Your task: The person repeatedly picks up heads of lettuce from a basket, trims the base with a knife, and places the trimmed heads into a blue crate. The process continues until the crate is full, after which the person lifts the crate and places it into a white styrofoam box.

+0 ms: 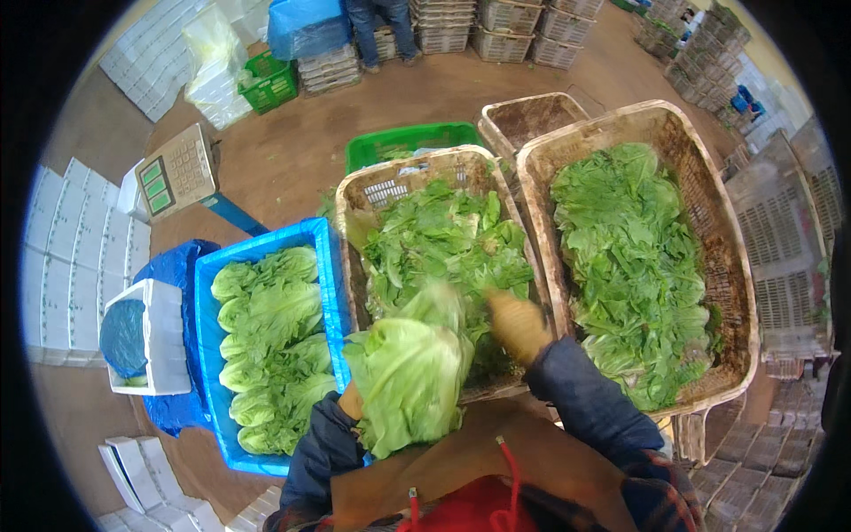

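A large green leafy lettuce head rests in my left hand. Its leaves hide most of that gloved hand. My right hand, in a tan glove and blurred, is over the near right part of the middle crate. Its fingertips are too blurred to show whether they hold anything. Loose lettuce leaves fill much of this dirty plastic crate. To the left, lettuce heads lie in rows inside a box lined with blue film. A second dirty crate at right holds more lettuce.
A scale display with keypad stands on a blue post beyond the lined box. White foam boxes are stacked at left; one open foam box sits nearer. Behind are a green crate, stacked crates and a person's legs.
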